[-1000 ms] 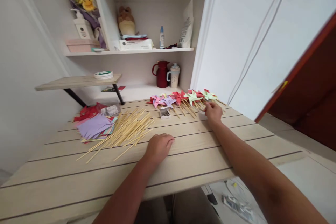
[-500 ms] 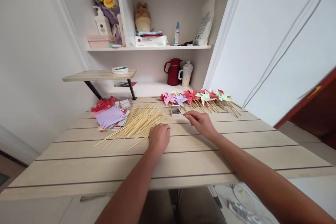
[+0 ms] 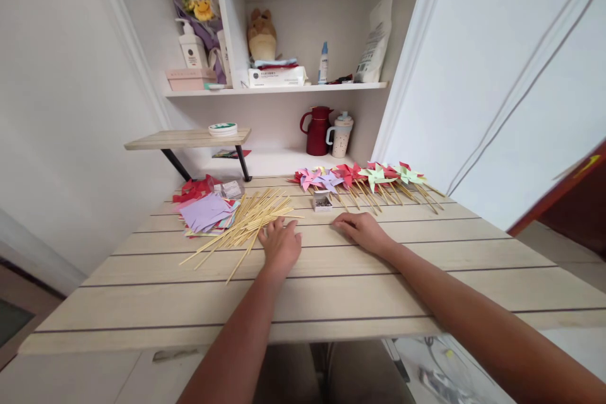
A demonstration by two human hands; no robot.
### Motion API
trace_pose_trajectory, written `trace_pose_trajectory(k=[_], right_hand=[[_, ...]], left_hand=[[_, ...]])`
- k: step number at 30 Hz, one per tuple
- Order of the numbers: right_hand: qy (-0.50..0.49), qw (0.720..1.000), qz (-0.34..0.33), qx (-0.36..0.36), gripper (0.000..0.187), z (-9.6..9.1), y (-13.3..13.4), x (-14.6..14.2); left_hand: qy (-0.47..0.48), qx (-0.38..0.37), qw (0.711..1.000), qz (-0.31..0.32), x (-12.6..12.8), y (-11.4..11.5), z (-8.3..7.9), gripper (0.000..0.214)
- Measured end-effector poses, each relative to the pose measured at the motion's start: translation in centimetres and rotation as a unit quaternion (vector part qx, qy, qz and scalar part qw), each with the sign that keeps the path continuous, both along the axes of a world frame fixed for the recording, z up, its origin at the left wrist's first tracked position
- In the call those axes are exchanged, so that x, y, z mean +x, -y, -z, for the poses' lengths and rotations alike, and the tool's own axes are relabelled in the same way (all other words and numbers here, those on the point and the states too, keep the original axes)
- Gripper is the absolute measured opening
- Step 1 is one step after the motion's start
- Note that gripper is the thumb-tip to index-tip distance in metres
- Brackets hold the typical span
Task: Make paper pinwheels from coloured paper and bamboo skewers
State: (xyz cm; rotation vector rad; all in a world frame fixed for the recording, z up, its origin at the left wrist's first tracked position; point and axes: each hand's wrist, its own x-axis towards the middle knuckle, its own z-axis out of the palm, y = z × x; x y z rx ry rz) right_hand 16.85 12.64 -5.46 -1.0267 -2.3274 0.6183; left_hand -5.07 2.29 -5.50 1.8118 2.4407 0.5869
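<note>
Head view: I am looking down on a pale plank-topped table [image 3: 189,315], two bare hands lying apart over it.
Left hand [image 3: 281,246]: its fingers are standing apart, gripping nothing I am making out; the tips are lying at the heap's right edge, but I cannot tell whether they are pressing on it.
Thin wooden sticks [image 3: 249,224]: they are lying in a loose, crisscrossed heap between the purple paper [image 3: 204,212] and the left hand.
Handling: I am judging each one light and stiff, inclined to roll, likely to snap if bent hard.
Hold: I am favouring a fingertip pinch at mid-length on the one slanting free toward the near edge; crossed ones could be dragging neighbours.
Right hand [image 3: 363,231]: its fingers are curling under; I cannot tell whether they are hiding anything.
Small white box [image 3: 324,207]: it is standing open beyond both hands, holding dark bits too small to identify.
Paper pinwheels [image 3: 377,178]: they are lying in a row behind and right of the box.
</note>
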Motion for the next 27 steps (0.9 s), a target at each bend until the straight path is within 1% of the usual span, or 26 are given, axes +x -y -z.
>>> trace_pose_trajectory(k=[4,10,14,18,21,23,26,27], right_hand=[[0.01,1.0,-0.026,-0.003,0.037,0.1,0.3,-0.2],[0.007,1.0,-0.031,-0.003,0.036,0.5,0.1,-0.2],[0.01,0.999,-0.035,-0.006,0.037,0.5,0.0,-0.1],[0.014,0.999,-0.032,-0.003,0.036,0.6,-0.2,-0.2],[0.018,0.999,-0.032,-0.001,0.036,0.6,-0.2,-0.2],[0.022,0.999,-0.032,-0.001,0.036,0.5,-0.2,-0.3],[0.023,0.999,-0.033,0.001,0.035,0.4,-0.1,-0.3],[0.023,0.999,-0.035,0.003,0.034,0.4,-0.1,-0.3]], left_hand=[[0.001,0.0,0.999,-0.033,-0.1,0.1,-0.1,0.041],[0.026,0.03,0.998,-0.058,-0.5,0.1,-0.2,0.037],[0.071,0.09,0.99,-0.085,-0.4,0.2,-0.8,0.031],[0.098,0.179,0.975,-0.091,-0.1,0.4,-1.8,0.03],[0.075,0.239,0.964,-0.089,-0.5,0.8,-3.2,0.03],[0.026,0.266,0.961,-0.076,-1.7,1.2,-4.8,0.031],[-0.079,0.297,0.95,-0.048,-5.1,2.1,-7.6,0.029],[-0.108,0.304,0.945,-0.051,-6.5,2.4,-8.6,0.027]])
